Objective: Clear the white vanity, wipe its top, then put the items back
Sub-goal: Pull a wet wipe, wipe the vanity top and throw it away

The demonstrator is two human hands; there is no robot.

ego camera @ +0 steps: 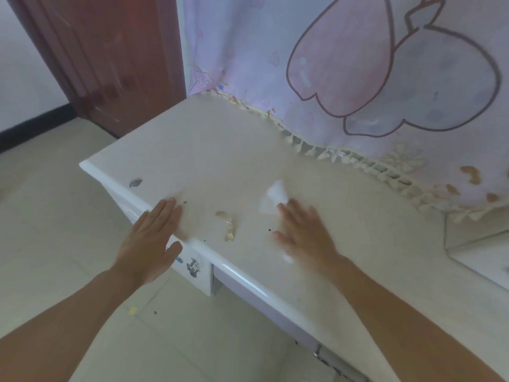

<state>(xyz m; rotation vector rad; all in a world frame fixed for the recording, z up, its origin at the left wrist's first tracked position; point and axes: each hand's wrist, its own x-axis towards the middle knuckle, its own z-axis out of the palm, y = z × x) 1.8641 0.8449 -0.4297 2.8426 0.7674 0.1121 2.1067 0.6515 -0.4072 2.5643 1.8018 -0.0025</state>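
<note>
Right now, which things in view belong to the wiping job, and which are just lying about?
Job: vanity top; white wipe under the right hand; left hand flat at the front edge; pale flakes on the top.
Lying about: fringed cartoon cloth behind; brown door; yellow scrap on the floor.

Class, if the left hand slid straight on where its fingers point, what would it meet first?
Ahead of the left hand lies bare vanity top; it would probably first reach the pink cloth's fringe at the back.
</note>
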